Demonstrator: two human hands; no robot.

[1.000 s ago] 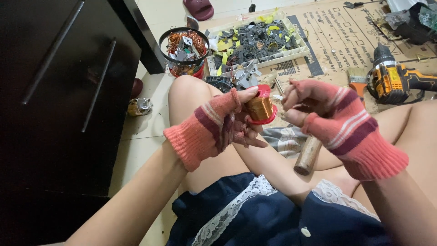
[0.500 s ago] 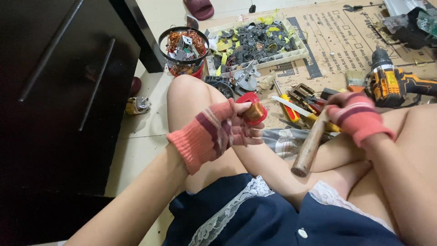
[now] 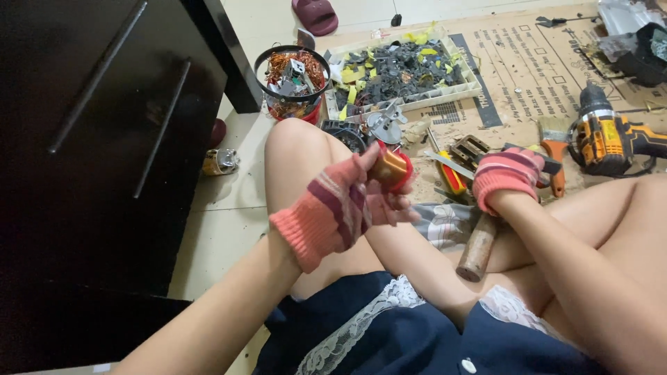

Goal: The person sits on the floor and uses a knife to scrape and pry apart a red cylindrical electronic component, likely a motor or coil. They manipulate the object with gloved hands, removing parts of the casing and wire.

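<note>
While the left hand [image 3: 340, 208] pinches a small copper coil [image 3: 390, 169] with red ends above the knee, likely dense, stiff and best gripped by those ends, the right hand [image 3: 506, 179] closes around a wooden-handled hammer [image 3: 478, 246] near the floor.

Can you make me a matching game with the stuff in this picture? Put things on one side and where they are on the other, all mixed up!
Things:
1. copper coil
2. cordless drill
3. wooden handle
4. slipper

Places:
A. far away on the tile floor, at the top
B. in the left hand
C. on the cardboard, at the right
D. just under the right hand, by the leg

Pairs: 1-B, 2-C, 3-D, 4-A
</note>
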